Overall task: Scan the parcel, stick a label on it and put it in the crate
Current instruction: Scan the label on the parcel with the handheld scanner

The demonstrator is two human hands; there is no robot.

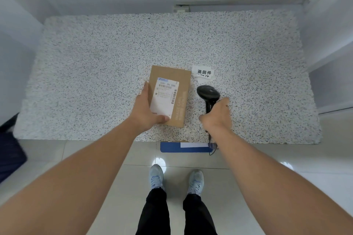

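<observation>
A flat brown cardboard parcel (pixel 178 82) with a white shipping label on top lies near the front of the speckled table (pixel 95 63). My left hand (pixel 146 109) grips its left edge and near corner, thumb on the label. My right hand (pixel 216 115) is closed around the handle of a black barcode scanner (pixel 208 91), whose head points away from me, just right of the parcel. A small stack of white stickers with black characters (pixel 204 73) lies beyond the scanner. A blue crate (pixel 172 148) shows under the table's front edge, mostly hidden.
The scanner's cable hangs over the table's front edge by the crate. A dark object (pixel 9 154) sits on the floor at the left. Walls enclose the table at the back and both sides. My feet stand on the tiled floor.
</observation>
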